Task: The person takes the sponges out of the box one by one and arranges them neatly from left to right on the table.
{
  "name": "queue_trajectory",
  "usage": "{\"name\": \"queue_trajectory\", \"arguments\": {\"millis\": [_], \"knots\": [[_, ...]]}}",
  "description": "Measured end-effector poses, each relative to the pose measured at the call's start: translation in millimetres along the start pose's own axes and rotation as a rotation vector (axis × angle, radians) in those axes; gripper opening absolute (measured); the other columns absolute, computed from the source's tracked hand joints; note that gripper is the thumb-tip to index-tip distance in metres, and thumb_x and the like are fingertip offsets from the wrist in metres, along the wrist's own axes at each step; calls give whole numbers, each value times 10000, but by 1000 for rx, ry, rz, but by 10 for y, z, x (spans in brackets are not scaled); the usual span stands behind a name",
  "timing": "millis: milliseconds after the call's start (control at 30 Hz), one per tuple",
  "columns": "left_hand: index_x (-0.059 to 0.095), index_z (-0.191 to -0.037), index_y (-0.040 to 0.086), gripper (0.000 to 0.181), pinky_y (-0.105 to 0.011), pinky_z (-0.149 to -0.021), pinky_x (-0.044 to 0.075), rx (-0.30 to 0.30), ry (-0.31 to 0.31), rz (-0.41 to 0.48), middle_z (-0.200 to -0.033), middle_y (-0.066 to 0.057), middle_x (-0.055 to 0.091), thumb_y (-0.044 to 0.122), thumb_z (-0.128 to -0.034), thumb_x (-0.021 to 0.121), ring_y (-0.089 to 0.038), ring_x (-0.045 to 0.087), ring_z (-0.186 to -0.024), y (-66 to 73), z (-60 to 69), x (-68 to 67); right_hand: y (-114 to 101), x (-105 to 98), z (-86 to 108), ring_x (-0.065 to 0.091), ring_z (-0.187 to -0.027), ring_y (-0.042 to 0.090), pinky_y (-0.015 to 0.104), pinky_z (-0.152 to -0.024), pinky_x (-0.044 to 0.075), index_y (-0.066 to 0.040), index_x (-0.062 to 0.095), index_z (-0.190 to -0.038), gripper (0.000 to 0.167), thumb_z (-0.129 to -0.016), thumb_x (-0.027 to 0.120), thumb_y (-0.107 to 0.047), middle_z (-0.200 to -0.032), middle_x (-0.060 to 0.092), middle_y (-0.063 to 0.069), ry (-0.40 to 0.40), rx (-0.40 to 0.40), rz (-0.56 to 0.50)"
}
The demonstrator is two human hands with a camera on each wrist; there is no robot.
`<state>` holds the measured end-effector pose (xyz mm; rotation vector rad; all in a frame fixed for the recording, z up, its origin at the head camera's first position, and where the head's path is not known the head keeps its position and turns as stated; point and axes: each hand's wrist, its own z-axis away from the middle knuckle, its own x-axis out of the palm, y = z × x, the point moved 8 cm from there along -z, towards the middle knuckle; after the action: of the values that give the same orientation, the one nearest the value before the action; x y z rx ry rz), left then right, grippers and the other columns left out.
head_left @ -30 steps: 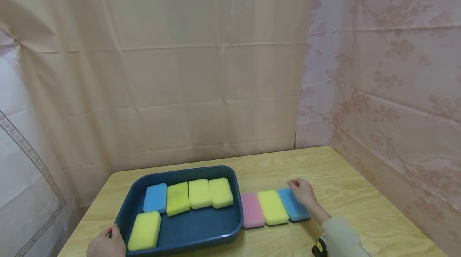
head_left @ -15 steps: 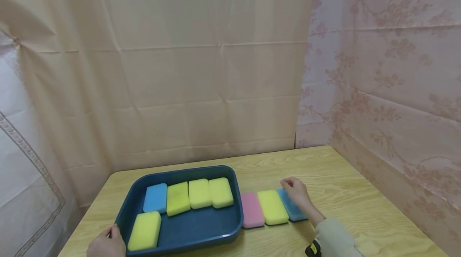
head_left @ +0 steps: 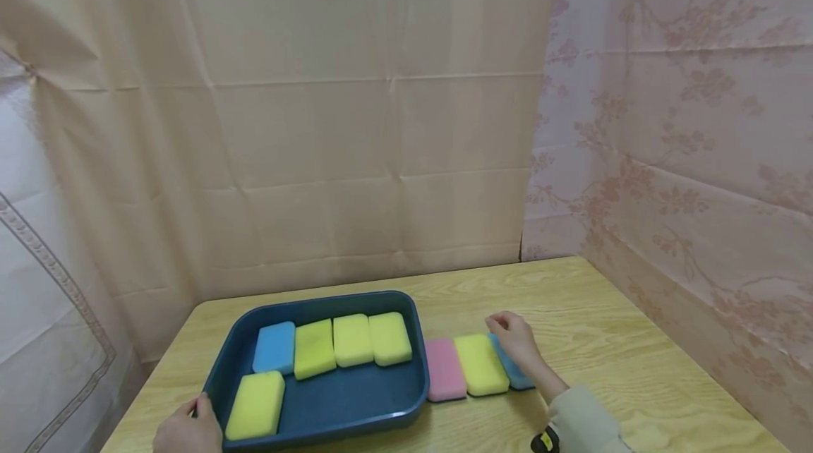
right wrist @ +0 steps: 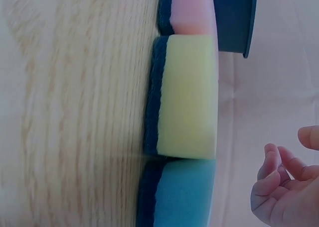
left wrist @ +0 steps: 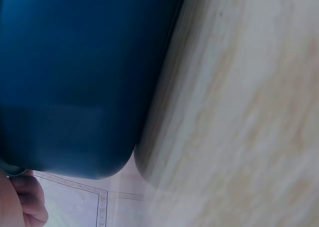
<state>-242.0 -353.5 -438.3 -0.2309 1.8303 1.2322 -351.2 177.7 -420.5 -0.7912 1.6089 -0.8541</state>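
Note:
A dark blue tray (head_left: 352, 396) stands on the table with a blue sponge (head_left: 274, 348) and several yellow sponges inside, one of these a yellow sponge (head_left: 255, 407) at the near left corner. My left hand (head_left: 190, 428) grips the tray's left rim, fingers and thumb showing at the edge in the left wrist view. Right of the tray lie a pink sponge (head_left: 445, 370), a yellow sponge (head_left: 481, 365) and a second blue sponge (right wrist: 184, 194), side by side, dark scouring layer down. Holding nothing, my right hand (head_left: 517, 340) hovers over that blue sponge, fingers loosely bent and thumb apart.
The wooden table (head_left: 610, 340) extends behind and to the right of the sponges. A beige curtain (head_left: 381, 121) hangs along its back edge, and a flowered cloth (head_left: 686, 121) hangs on the right side.
My right hand has drifted left over the blue sponge toward the yellow one. The left hand, tray and sponges have stayed in place.

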Motion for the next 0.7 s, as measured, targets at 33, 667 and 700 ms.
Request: {"name": "queue_trajectory", "arguments": {"millis": [33, 667, 700], "knots": [[567, -1053, -89, 388, -508, -811, 393, 1, 2, 2, -1047, -314, 541, 236, -916, 404, -447, 505, -953, 1, 2, -3, -9, 7, 2, 557, -824, 223, 336, -677, 467, 81, 576, -1016, 264, -895, 517, -146, -892, 604, 109, -2, 3, -6], [576, -1060, -71, 395, -507, -814, 395, -1, -8, -28, -1052, -295, 550, 247, -921, 387, -433, 513, -964, -2, 2, -1, -222, 155, 87, 567, -785, 265, 292, -622, 472, 72, 589, -981, 227, -890, 534, -129, -819, 602, 73, -28, -31, -64], [575, -1060, -73, 395, -509, -813, 395, 1, -8, -25, -1052, -297, 549, 246, -920, 388, -436, 512, -962, -1, 5, -4, -237, 164, 96, 567, -782, 263, 291, -620, 471, 70, 590, -980, 226, -890, 535, -129, -819, 604, 72, -31, -32, -64]]}}
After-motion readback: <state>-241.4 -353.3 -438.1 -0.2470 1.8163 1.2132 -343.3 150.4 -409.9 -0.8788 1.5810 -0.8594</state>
